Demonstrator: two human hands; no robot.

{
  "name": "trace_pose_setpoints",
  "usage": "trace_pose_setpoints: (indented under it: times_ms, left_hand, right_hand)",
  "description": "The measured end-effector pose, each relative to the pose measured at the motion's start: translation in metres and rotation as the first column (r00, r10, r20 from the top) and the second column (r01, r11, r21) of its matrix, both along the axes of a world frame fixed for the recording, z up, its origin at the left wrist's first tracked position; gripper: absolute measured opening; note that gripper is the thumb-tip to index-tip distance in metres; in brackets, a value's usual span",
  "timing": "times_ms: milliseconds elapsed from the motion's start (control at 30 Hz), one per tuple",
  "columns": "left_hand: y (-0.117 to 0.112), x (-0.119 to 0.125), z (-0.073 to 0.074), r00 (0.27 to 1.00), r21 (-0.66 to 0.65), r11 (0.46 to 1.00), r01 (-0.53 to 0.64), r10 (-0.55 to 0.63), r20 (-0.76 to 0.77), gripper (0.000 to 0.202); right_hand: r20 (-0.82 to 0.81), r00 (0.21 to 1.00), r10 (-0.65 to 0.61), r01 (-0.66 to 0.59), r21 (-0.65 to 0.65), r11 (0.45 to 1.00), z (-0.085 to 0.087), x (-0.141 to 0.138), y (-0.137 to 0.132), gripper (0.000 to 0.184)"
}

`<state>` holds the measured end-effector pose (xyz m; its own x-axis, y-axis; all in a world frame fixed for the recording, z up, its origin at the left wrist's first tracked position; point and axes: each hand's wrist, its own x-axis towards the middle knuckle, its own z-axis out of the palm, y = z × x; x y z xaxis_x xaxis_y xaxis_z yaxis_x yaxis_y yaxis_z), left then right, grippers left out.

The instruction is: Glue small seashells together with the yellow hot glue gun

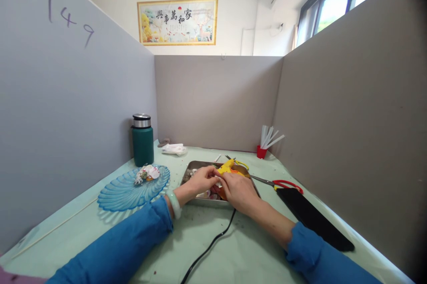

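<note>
My left hand (202,180) and my right hand (240,190) meet over a shallow metal tray (208,203). Their fingertips are pinched together around a small white piece (219,182), mostly covered by the fingers, so its kind is unclear. Just behind the fingers, a yellow glue gun (227,166) rests at the tray, partly hidden by my right hand. Shell-like pieces (203,195) lie in the tray below my hands. From the near side of the tray, a black cord (213,243) runs toward me.
To the left, a blue scalloped plate (115,196) bears a small shell-like cluster (148,173). A green bottle (143,146) stands behind it. At right are red-handled scissors (287,184), a black strip (313,217) and a red cup (262,152) of white sticks. Grey partitions (216,102) enclose the table.
</note>
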<state>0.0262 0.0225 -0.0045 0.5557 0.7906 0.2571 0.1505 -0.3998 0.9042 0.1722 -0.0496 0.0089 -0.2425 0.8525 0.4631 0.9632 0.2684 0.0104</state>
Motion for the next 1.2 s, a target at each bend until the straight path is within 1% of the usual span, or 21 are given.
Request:
trace_pose_setpoints:
  times_ms: [300,567,733,967,1200]
  left_hand:
    - [-0.0007,-0.0003,0.0008,0.999,-0.033,0.999,0.025,-0.024,0.033,0.018]
    - [0.0003,-0.0003,-0.0003,1.000,-0.008,1.000,0.012,-0.012,0.019,0.015]
    - [0.0016,-0.0011,-0.0016,0.999,0.000,1.000,0.024,-0.024,0.020,0.015]
    - [0.0011,-0.0001,-0.0007,0.999,-0.033,0.999,0.022,-0.021,0.025,0.015]
    - [-0.0003,-0.0003,0.0007,0.993,-0.112,0.992,0.061,-0.049,0.105,0.018]
  right_hand:
    - [-0.023,1.000,0.015,-0.014,0.023,1.000,-0.0045,0.0006,0.0032,0.038]
    - [-0.015,1.000,0.010,-0.010,0.019,1.000,-0.0031,0.0010,0.0025,0.038]
    - [-0.023,1.000,0.013,-0.012,0.022,1.000,-0.0023,0.0003,0.0020,0.040]
    - [-0.024,1.000,0.006,-0.005,0.027,1.000,-0.0038,0.0013,0.0030,0.038]
    - [-0.024,1.000,0.011,-0.010,0.042,0.999,-0.0025,0.0015,0.0022,0.039]
